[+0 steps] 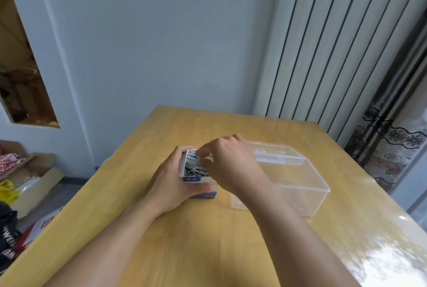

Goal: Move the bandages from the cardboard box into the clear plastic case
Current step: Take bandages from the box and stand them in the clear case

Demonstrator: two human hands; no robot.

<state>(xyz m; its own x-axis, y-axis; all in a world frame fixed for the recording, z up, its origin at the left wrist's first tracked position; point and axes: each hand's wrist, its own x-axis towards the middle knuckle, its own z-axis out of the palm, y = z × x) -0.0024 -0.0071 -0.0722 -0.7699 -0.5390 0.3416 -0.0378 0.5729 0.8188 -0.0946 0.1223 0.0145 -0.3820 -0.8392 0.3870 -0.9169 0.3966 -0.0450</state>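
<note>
A small white and blue cardboard box [203,191] stands upright on the wooden table [184,240], its top open. Several bandages [190,166] stand packed inside it. My left hand [171,182] grips the box from the left side. My right hand [231,162] is over the open top, its fingertips reaching in among the bandages; whether it pinches any is hidden by the fingers. The clear plastic case [300,182] lies to the right of the box, open, with its lid [275,150] folded back behind it. The case looks empty.
A grey wall and a white ribbed panel rise behind the table. A patterned curtain [388,143] hangs at the right. On the floor to the left lie cardboard boxes [34,171] and bags [7,236].
</note>
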